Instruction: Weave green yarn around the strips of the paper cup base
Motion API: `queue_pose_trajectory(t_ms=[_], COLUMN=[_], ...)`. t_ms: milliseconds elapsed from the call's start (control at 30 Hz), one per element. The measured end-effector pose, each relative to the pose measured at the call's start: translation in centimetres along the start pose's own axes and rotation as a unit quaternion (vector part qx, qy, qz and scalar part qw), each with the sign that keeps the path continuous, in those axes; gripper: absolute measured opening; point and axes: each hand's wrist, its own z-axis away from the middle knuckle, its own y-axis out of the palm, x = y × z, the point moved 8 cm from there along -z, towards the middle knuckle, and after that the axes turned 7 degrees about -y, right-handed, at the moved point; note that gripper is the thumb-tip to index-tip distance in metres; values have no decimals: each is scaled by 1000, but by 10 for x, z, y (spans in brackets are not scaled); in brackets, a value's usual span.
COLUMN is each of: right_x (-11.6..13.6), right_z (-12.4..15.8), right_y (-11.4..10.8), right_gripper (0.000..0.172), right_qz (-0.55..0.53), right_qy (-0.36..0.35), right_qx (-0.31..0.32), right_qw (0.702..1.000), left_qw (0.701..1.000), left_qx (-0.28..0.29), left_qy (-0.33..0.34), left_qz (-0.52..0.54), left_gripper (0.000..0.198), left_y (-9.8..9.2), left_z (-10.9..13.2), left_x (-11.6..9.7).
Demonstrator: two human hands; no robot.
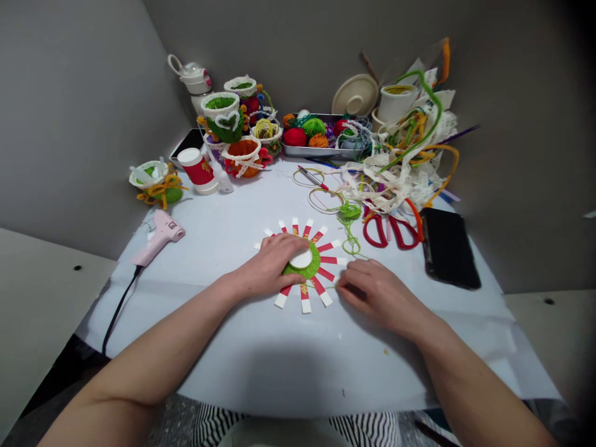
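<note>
My left hand (267, 267) lies spread, pressing the striped disc (305, 268) near the table's (298, 366) front edge. My right hand (379, 295), half curled, is at the green yarn (349, 214), its grip hidden. A hard tug could shift the disc or tangle the yarn.

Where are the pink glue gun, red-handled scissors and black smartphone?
Pink glue gun (162, 228), head view, on body.
Red-handled scissors (365, 231), head view, on handle loop.
Black smartphone (449, 248), head view, on screen.

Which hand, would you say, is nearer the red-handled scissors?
Right: the right hand lies in front of the red-handled scissors; the left hand is farther off, to their left.
</note>
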Motion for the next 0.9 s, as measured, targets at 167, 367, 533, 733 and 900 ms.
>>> queue_pose_trajectory(t_ms=[167,367,533,733,900], right_x=[-16,-29,-28,-25,-23], right_z=[-7,-12,-13,-14,-13], right_y=[1,6,9,8,5], right_gripper=[18,17,18,17,17], right_qz=[1,-11,-1,8,5], right_qy=[44,106,102,96,84], right_qx=[-63,-118,-110,-107,-116], right_qw=[997,987,989,990,990], left_qw=[1000,1000,1000,998,998], left_qx=[11,12,-6,-45,-62], left_qy=[-3,-7,6,-27,-22], left_qz=[-8,-15,-2,17,24], left_gripper=[44,38,40,51,52], left_y=[1,2,-2,-4,-11], left_z=[-1,-3,0,1,0], left_x=[-2,-2,-4,-1,-1])
